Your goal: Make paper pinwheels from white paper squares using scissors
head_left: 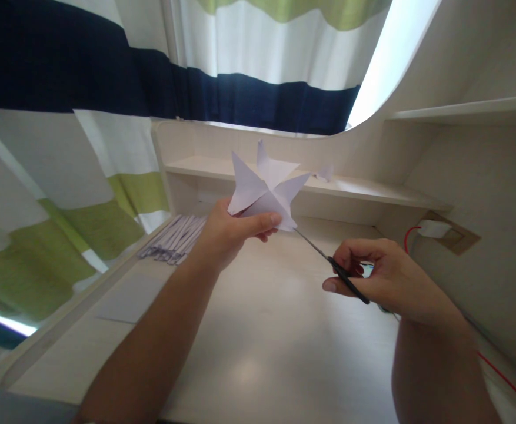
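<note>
My left hand pinches a folded white paper shape by its lower edge, the thumb lying across the front. Several pointed flaps stick out from the paper's middle. My right hand grips a pair of scissors with black handles. The thin metal blades reach up and left, and their tip meets the paper's lower right corner. Whether the blades are apart cannot be made out. Both hands are raised above the pale desk.
Several paper strips lie at the desk's left, behind a white sheet. A shelf at the back carries a small paper piece. On the right wall a white plug with a red cable sits in a socket. Curtains hang behind.
</note>
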`<control>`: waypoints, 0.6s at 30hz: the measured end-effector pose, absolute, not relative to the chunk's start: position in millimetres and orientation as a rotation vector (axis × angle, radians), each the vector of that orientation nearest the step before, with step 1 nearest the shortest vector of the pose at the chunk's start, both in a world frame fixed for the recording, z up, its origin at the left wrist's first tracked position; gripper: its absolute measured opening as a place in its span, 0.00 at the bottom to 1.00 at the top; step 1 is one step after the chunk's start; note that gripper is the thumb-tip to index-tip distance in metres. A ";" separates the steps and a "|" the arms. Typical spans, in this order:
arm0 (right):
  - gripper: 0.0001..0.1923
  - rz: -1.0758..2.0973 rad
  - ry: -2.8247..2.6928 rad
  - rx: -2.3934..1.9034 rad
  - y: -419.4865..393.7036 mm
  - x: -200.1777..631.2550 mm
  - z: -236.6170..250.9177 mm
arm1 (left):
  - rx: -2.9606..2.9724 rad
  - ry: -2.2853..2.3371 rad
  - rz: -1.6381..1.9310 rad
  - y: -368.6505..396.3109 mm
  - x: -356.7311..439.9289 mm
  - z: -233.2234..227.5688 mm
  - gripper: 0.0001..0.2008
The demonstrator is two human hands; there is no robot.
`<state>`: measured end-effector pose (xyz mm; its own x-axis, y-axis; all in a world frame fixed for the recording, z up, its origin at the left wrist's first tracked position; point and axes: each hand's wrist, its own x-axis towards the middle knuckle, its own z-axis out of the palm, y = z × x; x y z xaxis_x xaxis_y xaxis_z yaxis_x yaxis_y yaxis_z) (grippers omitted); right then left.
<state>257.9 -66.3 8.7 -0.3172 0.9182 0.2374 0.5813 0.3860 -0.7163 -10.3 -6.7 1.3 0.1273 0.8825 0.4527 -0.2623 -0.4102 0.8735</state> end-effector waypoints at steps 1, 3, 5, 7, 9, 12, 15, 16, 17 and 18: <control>0.22 0.688 -2.014 -1.287 -66.4 258.0 8.3 | 1.430 0.656 1.482 -6.9 -10.3 1.6 0.12; 0.22 0.689 -2.009 -1.293 -66.2 258.6 7.5 | 1.437 0.666 1.481 -7.9 -10.9 3.0 0.11; 0.21 0.697 -2.005 -1.299 -66.0 259.1 6.9 | 1.445 0.670 1.458 -9.6 -11.9 4.9 0.11; 0.21 0.707 -1.997 -1.302 -66.2 259.2 7.1 | 1.453 0.671 1.436 -11.4 -12.8 6.8 0.10; 0.21 0.720 -1.988 -1.307 -66.6 258.8 7.8 | 1.460 0.682 1.423 -12.3 -12.9 7.8 0.10; 0.21 0.740 -1.978 -1.305 -67.0 257.7 9.1 | 1.436 0.695 1.451 -10.8 -11.5 6.3 0.10; 0.20 0.749 -1.978 -1.302 -67.0 257.0 9.4 | 1.417 0.668 1.492 -7.2 -10.3 2.3 0.11; 0.20 0.748 -1.979 -1.301 -67.0 257.0 9.4 | 1.419 0.656 1.497 -6.1 -10.3 1.1 0.11; 0.20 0.742 -1.979 -1.303 -67.1 257.0 9.3 | 1.427 0.648 1.488 -5.4 -10.5 0.2 0.11; 0.20 0.737 -1.979 -1.305 -67.3 257.2 9.2 | 1.433 0.644 1.485 -5.1 -10.8 -0.3 0.11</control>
<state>257.2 -67.3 9.2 -0.2961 0.9321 0.2086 0.5687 0.3475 -0.7456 -10.8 -5.1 -0.3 0.1273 0.8778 0.4618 -0.2632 -0.4190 0.8690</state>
